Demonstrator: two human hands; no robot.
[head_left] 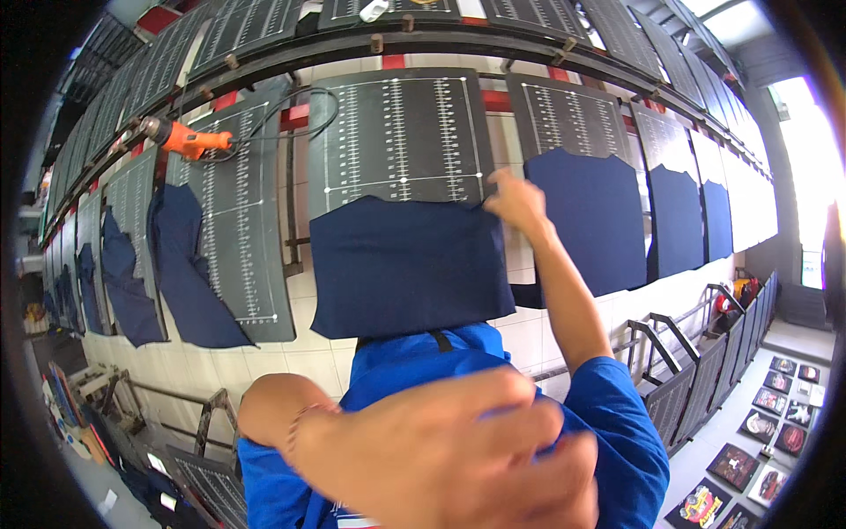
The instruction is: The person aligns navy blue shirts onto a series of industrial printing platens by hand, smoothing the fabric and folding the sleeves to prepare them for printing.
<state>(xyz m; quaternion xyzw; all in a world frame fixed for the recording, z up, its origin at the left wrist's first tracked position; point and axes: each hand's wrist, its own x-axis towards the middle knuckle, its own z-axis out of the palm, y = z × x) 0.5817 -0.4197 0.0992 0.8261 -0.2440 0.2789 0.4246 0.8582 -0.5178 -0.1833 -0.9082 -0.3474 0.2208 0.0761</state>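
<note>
A navy fabric piece (410, 264) lies over the near part of a dark marked board (370, 132) in front of me. Its near edge reaches my blue shirt. My right hand (520, 204) is at the fabric's far right corner, fingers drawn together on its edge. Close to the camera, my left hand (449, 450) is raised in front of my chest, off the fabric. Its fingers look bent but are smeared by motion, and whether anything is in them is hidden. A thin band (304, 423) circles the left wrist.
More navy pieces lie on boards to the right (586, 220) and left (189, 256). An orange corded heat gun (189, 139) rests on the left board, its cable looping toward the middle one. Beyond runs a dark rail (432, 41). Printed pictures (733, 465) cover a surface at lower right.
</note>
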